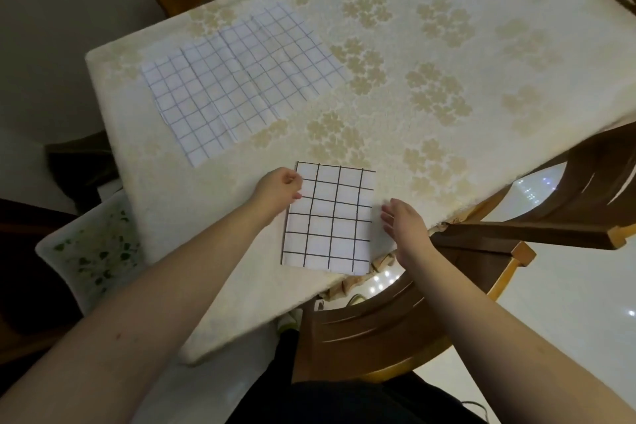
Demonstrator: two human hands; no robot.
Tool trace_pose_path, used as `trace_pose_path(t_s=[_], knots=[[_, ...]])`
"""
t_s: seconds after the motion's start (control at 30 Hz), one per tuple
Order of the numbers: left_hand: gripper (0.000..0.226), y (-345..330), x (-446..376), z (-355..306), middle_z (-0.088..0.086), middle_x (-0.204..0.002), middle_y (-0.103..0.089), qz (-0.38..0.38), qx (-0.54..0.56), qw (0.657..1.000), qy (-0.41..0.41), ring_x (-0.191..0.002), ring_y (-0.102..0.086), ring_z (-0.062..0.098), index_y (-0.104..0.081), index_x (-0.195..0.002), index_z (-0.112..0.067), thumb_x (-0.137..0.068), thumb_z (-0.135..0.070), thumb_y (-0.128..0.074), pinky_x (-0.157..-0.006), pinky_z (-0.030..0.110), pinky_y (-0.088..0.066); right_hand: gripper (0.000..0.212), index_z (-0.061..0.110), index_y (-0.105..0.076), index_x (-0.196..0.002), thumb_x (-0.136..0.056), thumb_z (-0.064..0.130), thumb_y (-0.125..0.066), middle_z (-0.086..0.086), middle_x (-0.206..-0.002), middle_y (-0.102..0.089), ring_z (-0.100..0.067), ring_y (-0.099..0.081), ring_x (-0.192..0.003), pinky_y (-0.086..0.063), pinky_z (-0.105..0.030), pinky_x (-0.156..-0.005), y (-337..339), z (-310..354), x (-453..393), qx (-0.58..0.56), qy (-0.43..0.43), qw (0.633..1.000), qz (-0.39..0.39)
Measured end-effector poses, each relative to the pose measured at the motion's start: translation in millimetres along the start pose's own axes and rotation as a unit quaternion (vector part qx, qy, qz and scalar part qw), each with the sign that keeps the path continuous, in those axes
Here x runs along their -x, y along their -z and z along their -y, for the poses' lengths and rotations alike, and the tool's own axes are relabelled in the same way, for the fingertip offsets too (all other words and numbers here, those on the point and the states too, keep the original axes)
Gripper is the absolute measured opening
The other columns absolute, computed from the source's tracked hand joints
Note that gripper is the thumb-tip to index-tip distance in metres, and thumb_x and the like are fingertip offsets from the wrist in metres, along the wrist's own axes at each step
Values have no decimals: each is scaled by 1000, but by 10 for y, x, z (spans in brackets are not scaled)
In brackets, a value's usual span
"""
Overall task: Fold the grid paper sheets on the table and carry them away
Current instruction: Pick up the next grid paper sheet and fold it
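With the folded grid sheet [328,218] lying at the near desk [447,45] edge, left hand [278,188] fingers pinching its corner and right hand [402,220] released alongside, the unfolded sheets [237,79] farther back appear next for folding.

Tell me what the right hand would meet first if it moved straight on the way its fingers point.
Probably the folded grid paper: the right hand points at its right edge, though its height is unclear.

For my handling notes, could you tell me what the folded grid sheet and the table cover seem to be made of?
Folded grid sheet: thin matte paper, probably; flat with crisp edges. Table cover: seemingly woven cloth, soft sheen, floral pattern, draped corner.
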State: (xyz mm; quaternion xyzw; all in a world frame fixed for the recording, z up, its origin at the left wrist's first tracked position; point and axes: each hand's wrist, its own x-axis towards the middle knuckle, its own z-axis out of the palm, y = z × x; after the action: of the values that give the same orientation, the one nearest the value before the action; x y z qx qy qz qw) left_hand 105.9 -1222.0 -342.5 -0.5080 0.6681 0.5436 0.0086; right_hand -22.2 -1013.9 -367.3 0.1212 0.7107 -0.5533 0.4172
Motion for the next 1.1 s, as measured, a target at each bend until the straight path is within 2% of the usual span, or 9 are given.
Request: trace_pose_path(t_s=[0.13, 0.23, 0.3, 0.43, 0.53, 0.7, 0.87, 0.97, 1.1], knots=[[23, 57, -50, 292, 10, -115, -67, -72, -123, 989, 51, -103, -64, 28, -65, -109, -11, -93, -28, -61, -89, 35, -50, 45, 16, -46, -143, -100, 29, -48, -8, -132, -59, -22, -57, -117, -46, -41, -103, -75, -46, -36, 88, 32, 995, 17], [33, 6, -30, 384, 13, -114, -67, -62, -154, 984, 72, -107, -62, 31, -65, -114, -4, -93, -29, -64, -89, 32, -47, 46, 18, -44, -143, -98, 27, -47, -6, -124, -61, -19, -58, -99, -48, -35, -87, -164, -46, -16, 113, 39, 993, 8], [33, -45, -25, 379, 13, -112, -68, -43, -149, 984, 83, -107, -62, 30, -67, -113, -3, -93, -30, -64, -89, 31, -47, 47, 17, -42, -144, -98, 22, -48, -1, -120, -59, -16, -53, -95, -42, -32, -84, -211, -21, -28, 122, 41, 992, 11], [36, -76, -57, 408, 11, -118, -64, -53, -87, 990, 98, -104, -59, 25, -63, -117, -5, -91, -28, -67, -88, 30, -45, 46, 15, -43, -143, -97, 16, -51, 8, -102, -55, -11, -53, -91, -41, -30, -87, -258, 13, -69, 124, 52, 991, 29], [37, -47, -30, 392, 8, -113, -61, -50, -13, 994, 97, -99, -56, 20, -59, -121, -6, -91, -26, -68, -86, 29, -43, 46, 15, -44, -141, -97, 16, -54, -1, -122, -58, -15, -52, -104, -39, -30, -88, -281, 41, -96, 132, 60, 989, 36], [47, 24, -5, 438, 9, -122, -61, -19, 97, 991, 93, -104, -59, 20, -52, -130, -4, -89, -17, -70, -87, 31, -46, 46, 15, -45, -140, -96, 18, -56, -4, -129, -56, -17, -54, -110, -41, -29, -87, -310, 84, -133, 163, 103, 981, 22], [42, 210, 37, 499, 6, -116, -69, 29, 38, 998, 45, -105, -65, 16, -61, -125, -10, -86, -21, -73, -86, 28, -48, 61, 15, -38, -147, -93, 30, -63, -8, -143, -50, -23, -49, -129, -42, -34, -99, -309, 234, -289, 274, 195, 942, 21], [33, 341, 82, 467, 2, -109, -72, 56, 20, 998, 20, -103, -66, 10, -66, -117, -14, -85, -20, -74, -91, 28, -49, 73, 16, -34, -150, -89, 37, -68, -5, -151, -43, -22, -40, -139, -36, -38, -110, -331, 375, -371, 328, 247, 909, 71], [20, 476, 134, 368, -13, -93, -70, 95, -6, 995, -2, -84, -62, -13, -67, -102, -20, -85, -12, -74, -76, 6, -45, 71, 22, -44, -145, -84, 45, -72, 0, -151, -44, -19, -40, -138, -32, -31, -107, -390, 562, -421, 390, 269, 862, 181]])
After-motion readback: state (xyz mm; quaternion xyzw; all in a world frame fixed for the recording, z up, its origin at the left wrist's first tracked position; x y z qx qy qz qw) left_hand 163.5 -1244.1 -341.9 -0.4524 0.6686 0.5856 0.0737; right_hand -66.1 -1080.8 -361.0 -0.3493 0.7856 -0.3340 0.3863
